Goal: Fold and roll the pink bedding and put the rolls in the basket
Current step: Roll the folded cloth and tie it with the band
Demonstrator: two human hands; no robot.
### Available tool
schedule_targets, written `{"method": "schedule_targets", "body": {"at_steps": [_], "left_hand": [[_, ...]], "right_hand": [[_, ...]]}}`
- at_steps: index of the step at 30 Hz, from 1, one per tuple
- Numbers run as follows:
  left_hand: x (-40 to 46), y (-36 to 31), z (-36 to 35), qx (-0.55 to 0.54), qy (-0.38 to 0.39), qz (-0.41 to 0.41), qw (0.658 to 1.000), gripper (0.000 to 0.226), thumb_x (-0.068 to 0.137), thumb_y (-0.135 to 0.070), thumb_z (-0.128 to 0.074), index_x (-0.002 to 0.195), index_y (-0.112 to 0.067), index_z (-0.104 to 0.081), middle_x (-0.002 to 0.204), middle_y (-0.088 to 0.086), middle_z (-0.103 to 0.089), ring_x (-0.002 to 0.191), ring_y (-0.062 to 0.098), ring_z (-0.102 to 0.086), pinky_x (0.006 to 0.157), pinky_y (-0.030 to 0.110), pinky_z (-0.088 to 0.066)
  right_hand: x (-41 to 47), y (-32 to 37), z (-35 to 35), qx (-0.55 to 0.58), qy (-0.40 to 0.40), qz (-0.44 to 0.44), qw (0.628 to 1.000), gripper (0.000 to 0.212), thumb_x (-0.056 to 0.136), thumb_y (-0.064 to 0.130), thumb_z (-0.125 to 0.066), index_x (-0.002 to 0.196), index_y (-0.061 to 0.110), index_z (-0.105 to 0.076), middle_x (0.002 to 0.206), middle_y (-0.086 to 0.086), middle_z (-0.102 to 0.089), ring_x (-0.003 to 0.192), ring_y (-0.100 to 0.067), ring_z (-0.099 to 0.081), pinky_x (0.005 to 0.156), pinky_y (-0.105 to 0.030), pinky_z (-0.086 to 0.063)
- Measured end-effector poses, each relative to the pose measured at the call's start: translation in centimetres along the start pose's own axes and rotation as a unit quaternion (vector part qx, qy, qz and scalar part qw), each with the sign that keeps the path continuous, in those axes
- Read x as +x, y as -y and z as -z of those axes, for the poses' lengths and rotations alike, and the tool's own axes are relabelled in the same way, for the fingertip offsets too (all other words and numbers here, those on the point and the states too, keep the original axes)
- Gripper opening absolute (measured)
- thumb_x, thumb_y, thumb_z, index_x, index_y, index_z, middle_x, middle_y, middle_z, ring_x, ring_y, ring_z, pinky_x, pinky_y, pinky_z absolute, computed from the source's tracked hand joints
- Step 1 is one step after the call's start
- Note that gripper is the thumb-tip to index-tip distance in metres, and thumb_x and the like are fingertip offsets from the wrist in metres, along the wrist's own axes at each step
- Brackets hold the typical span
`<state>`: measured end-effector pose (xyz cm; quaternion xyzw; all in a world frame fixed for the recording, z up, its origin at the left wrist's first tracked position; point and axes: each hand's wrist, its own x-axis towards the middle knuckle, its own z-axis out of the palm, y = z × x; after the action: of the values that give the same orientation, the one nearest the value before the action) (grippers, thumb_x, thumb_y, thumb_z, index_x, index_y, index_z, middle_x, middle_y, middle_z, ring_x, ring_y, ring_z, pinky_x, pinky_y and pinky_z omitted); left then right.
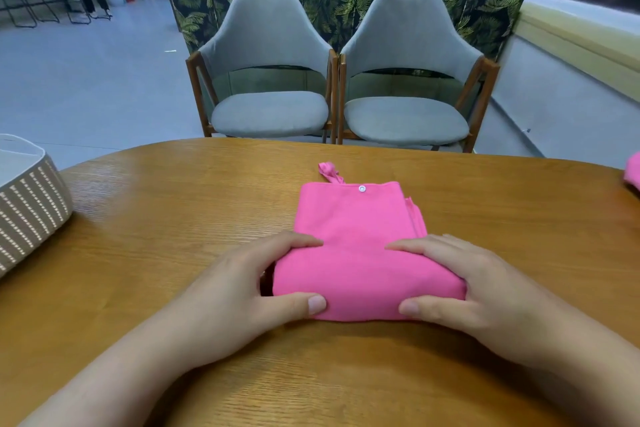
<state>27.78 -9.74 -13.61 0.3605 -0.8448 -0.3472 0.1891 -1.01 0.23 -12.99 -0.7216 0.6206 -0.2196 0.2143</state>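
A folded pink bedding piece (356, 229) lies in the middle of the wooden table (173, 218), with a white snap button and a small loop at its far edge. Its near end is rolled up into a thick fold. My left hand (249, 284) grips the left end of that roll, thumb in front and fingers over the top. My right hand (474, 284) grips the right end the same way. A woven basket (31, 208) with a white rim stands at the table's left edge.
Another bit of pink fabric (633, 173) shows at the table's far right edge. Two grey chairs (270, 80) stand behind the table's far side, in front of a leaf-patterned bench back. A person sits beyond it.
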Motion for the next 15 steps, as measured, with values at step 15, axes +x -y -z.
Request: {"method": "schedule_targets", "body": {"at_steps": [15], "left_hand": [[0.5, 0.2, -0.2, 0.036, -0.096, -0.062, 0.993, 0.04, 0.087, -0.06, -0.052, 0.116, -0.037, -0.068, 0.119, -0.027, -0.061, 0.121, -0.002, -0.053, 0.104, 0.025, -0.038]], "right_hand": [[0.6, 0.6, -1.5, 0.004, -0.155, 0.042, 0.987, 0.028, 0.094, 0.058, -0.047, 0.112, 0.042, -0.06, 0.119, 0.027, -0.056, 0.122, -0.004, -0.051, 0.098, -0.018, -0.036]]}}
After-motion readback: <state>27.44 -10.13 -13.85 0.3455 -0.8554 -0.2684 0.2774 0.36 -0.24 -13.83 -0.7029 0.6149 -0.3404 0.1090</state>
